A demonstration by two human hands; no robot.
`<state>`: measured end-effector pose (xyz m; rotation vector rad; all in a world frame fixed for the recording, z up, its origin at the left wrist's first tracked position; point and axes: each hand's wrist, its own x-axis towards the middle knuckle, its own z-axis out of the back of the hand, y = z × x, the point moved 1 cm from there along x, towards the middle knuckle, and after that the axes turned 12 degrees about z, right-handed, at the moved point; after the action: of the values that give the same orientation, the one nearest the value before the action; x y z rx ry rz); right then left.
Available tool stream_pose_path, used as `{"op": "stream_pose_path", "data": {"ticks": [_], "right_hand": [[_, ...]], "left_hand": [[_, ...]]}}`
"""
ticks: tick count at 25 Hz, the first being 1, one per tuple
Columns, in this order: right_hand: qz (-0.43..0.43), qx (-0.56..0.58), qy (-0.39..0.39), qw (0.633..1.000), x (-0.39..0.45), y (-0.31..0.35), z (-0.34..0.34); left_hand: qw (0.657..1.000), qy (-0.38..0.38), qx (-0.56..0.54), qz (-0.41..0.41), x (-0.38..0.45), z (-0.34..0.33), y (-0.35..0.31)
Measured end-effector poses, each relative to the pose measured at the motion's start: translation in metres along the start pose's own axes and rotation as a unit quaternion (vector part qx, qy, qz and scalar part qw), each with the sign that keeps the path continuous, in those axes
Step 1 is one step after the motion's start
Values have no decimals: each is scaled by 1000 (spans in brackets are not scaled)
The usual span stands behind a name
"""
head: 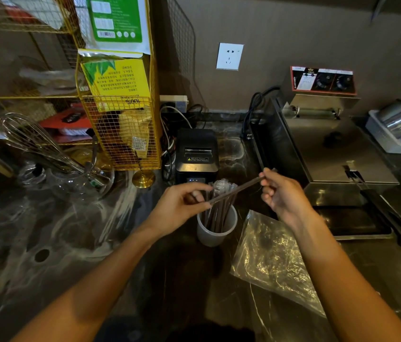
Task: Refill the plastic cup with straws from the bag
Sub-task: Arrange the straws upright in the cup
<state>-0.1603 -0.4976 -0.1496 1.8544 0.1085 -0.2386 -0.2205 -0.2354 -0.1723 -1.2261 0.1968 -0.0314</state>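
A translucent plastic cup (215, 229) stands on the dark marble counter, holding several dark wrapped straws (219, 211) upright. Above the cup I hold one dark straw (237, 190) nearly level. My left hand (182, 206) pinches its lower left end and my right hand (282, 191) pinches its upper right end. A clear plastic bag (273, 262) lies flat and crumpled on the counter, to the right of the cup and under my right forearm. I cannot tell whether any straws are inside it.
A black receipt printer (197, 154) stands just behind the cup. A steel fryer (330, 144) with a black handle sits at right. A yellow wire rack (125, 119), a brass stand (143, 178) and glassware with a whisk (46, 149) fill the left.
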Motion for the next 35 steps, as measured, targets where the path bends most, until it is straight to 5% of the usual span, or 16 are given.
{"op": "stream_pose_path", "data": {"ticks": [7, 16, 21, 26, 35], "right_hand": [[-6, -119, 43, 992, -20, -25, -22], [-20, -251, 161, 954, -37, -42, -25], [-14, -231, 236, 944, -38, -48, -20], [35, -205, 190, 960, -32, -46, -13], [105, -85, 120, 984, -21, -7, -1]], "left_hand": [[993, -30, -24, -114, -3, 2, -43], [995, -69, -6, -78, 6, 2, -43], [994, -91, -53, -42, 10, 6, -41], [980, -167, -110, 11, 11, 12, -28], [946, -188, -235, 120, 7, 12, -7]]}}
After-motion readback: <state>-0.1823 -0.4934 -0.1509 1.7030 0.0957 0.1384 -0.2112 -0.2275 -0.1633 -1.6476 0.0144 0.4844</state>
